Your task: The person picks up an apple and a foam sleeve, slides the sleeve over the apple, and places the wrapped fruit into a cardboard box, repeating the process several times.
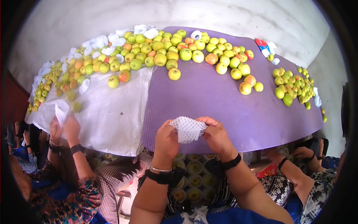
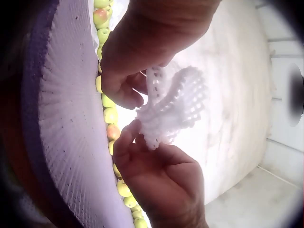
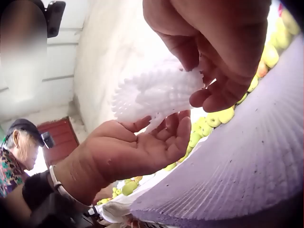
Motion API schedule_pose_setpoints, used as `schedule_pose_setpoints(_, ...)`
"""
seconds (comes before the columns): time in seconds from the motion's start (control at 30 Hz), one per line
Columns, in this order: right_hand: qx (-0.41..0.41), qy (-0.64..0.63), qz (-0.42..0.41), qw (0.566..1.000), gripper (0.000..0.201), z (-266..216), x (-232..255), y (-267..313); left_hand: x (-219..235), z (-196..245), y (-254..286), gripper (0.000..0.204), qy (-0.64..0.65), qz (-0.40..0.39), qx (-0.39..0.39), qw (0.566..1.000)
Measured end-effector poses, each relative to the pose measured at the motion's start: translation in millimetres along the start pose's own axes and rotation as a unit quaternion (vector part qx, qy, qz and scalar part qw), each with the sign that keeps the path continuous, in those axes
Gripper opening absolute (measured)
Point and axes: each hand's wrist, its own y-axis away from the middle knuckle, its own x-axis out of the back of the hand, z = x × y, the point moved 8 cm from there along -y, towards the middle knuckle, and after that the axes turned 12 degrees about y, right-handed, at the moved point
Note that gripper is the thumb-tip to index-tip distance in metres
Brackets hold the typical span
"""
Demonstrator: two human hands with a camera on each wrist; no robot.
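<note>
A white foam net sleeve (image 1: 187, 129) is stretched between both hands above the near edge of the purple mat. My left hand (image 1: 166, 143) pinches its left side and my right hand (image 1: 217, 138) its right side. In the left wrist view the net (image 2: 175, 107) spreads open at its far end, with the left hand (image 2: 152, 47) above and the right hand (image 2: 164, 183) below. The right wrist view shows the net (image 3: 156, 95) between the right hand (image 3: 218, 47) and the left hand (image 3: 128, 147). No fruit shows inside the net.
Green and reddish apples (image 1: 160, 59) lie across the back of the purple mat (image 1: 194, 100) and the white cloth (image 1: 108, 108). Another pile (image 1: 292, 86) is at right. White nets (image 1: 99, 42) lie at back left. People sit on both sides; one at left holds a net (image 1: 61, 112).
</note>
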Motion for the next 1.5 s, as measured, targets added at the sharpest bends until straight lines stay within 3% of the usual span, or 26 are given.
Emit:
schedule_pose_setpoints(0.03, 0.001, 0.0, 0.002, 1.0, 0.027, -1, 2, -1, -6, -3, -1, 0.027, 0.048, -0.028, 0.014, 0.998)
schedule_pose_setpoints(0.1, -0.026, -0.147, 0.002, 0.989, 0.033, 3, 5, -2, -14, -8, 0, 0.03, 0.055, -0.038, 0.031, 0.997)
schedule_pose_setpoints(0.23, -0.035, -0.208, 0.011, 0.978, 0.032, 10, 8, -5, -29, -20, 5, 0.038, 0.075, -0.099, 0.085, 0.989)
schedule_pose_setpoints(0.3, -0.042, -0.296, -0.045, 0.953, 0.032, 5, -8, 0, -15, -29, 3, 0.037, 0.089, -0.076, 0.106, 0.988)
schedule_pose_setpoints(0.4, 0.01, -0.192, -0.062, 0.979, 0.033, 8, -5, -4, -12, -33, 6, 0.037, 0.098, -0.027, 0.126, 0.987)
schedule_pose_setpoints(0.53, -0.005, -0.16, -0.034, 0.986, 0.033, 3, -6, 0, -6, -33, 4, 0.036, 0.081, 0.008, 0.121, 0.989)
schedule_pose_setpoints(0.6, 0.014, -0.229, -0.087, 0.969, 0.034, -4, -13, 0, 8, -37, 1, 0.035, 0.082, -0.032, 0.142, 0.986)
schedule_pose_setpoints(0.67, -0.001, -0.263, -0.06, 0.963, 0.035, -5, -14, 0, 1, -39, 2, 0.034, 0.083, -0.072, 0.162, 0.981)
schedule_pose_setpoints(0.73, -0.016, -0.297, -0.034, 0.954, 0.036, -3, -12, -1, 7, -30, 4, 0.037, -0.088, 0.024, 0.078, 0.993)
schedule_pose_setpoints(0.77, -0.002, -0.28, -0.013, 0.96, 0.033, -5, -8, -3, -2, -31, 5, 0.037, -0.09, 0.023, 0.079, 0.993)
schedule_pose_setpoints(0.83, 0.013, -0.264, 0.008, 0.964, 0.031, -6, -2, -3, -30, -7, 6, 0.052, -0.157, -0.039, -0.077, 0.984)
schedule_pose_setpoints(0.93, 0.011, -0.199, 0.014, 0.98, 0.029, 2, 4, -5, -49, -1, 11, 0.061, -0.159, -0.11, -0.102, 0.976)
schedule_pose_setpoints(0.97, -0.005, -0.142, 0.025, 0.99, 0.029, 7, 5, -6, -54, 0, 13, 0.061, -0.159, -0.109, -0.102, 0.976)
schedule_pose_setpoints(1.03, -0.023, -0.085, 0.035, 0.995, 0.028, 13, 7, -4, -52, 12, 18, 0.051, -0.185, -0.037, -0.175, 0.966)
schedule_pose_setpoints(1.1, -0.07, 0.047, 0.057, 0.995, 0.04, 20, 14, 1, -31, 15, 13, 0.042, -0.176, -0.002, -0.155, 0.972)
schedule_pose_setpoints(1.13, -0.07, 0.047, 0.057, 0.995, 0.04, 19, 13, 2, -21, 16, 11, 0.034, -0.165, 0.032, -0.135, 0.976)
schedule_pose_setpoints(1.17, 0.08, 0.217, 0.128, 0.965, 0.053, -11, 18, 6, -19, 16, 11, 0.034, -0.165, 0.032, -0.135, 0.976)
schedule_pose_setpoints(1.2, 0.225, 0.374, 0.192, 0.879, 0.066, -41, 12, 18, -22, 17, 11, 0.027, -0.183, 0.02, -0.142, 0.973)
schedule_pose_setpoints(1.23, 0.225, 0.375, 0.192, 0.879, 0.066, -46, 7, 20, -24, 17, 12, 0.021, -0.2, 0.007, -0.148, 0.968)
schedule_pose_setpoints(1.3, 0.269, 0.414, 0.096, 0.864, 0.089, -55, -20, 23, -27, 15, 11, 0.021, -0.224, -0.001, -0.136, 0.965)
schedule_pose_setpoints(1.33, 0.268, 0.414, 0.096, 0.864, 0.089, -51, -22, 22, -30, 13, 12, 0.02, -0.249, -0.008, -0.124, 0.96)
schedule_pose_setpoints(1.4, 0.221, 0.375, -0.019, 0.9, 0.095, -25, -39, 16, -38, 8, 13, 0.019, -0.199, -0.017, -0.106, 0.974)
schedule_pose_setpoints(1.43, 0.221, 0.375, -0.018, 0.9, 0.095, -26, -42, 18, -41, 6, 12, 0.018, -0.147, -0.025, -0.09, 0.985)
schedule_pose_setpoints(1.5, 0.14, 0.406, -0.053, 0.902, 0.082, -16, -48, 17, -42, 7, 11, 0.017, -0.115, -0.023, -0.087, 0.989)
